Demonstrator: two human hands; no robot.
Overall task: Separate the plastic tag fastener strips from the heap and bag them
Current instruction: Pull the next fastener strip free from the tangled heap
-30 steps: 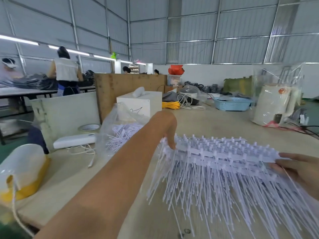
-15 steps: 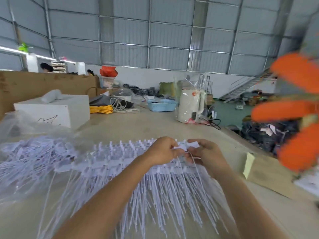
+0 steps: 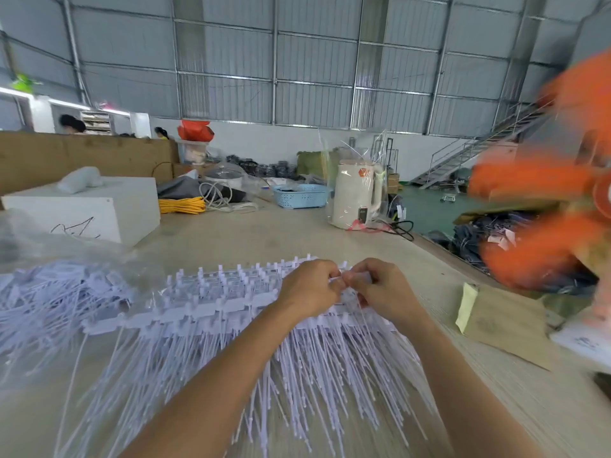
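At frame centre, your left hand [image 3: 310,290] and right hand [image 3: 380,292] pinch one light, springy, tangle-prone fastener strip [image 3: 337,280]; take it by its stiff spine.

White fastener strips [image 3: 211,312] are heaped flat, filaments fanned toward the viewer; more are held in a clear bag [image 3: 66,276] at left.

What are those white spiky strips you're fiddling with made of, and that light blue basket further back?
The fastener strips look like moulded plastic, pale white, slightly translucent: thin stiff filaments fanning from chunky bars. The blue basket also seems plastic, matte, with a moulded pattern of holes in its wall.
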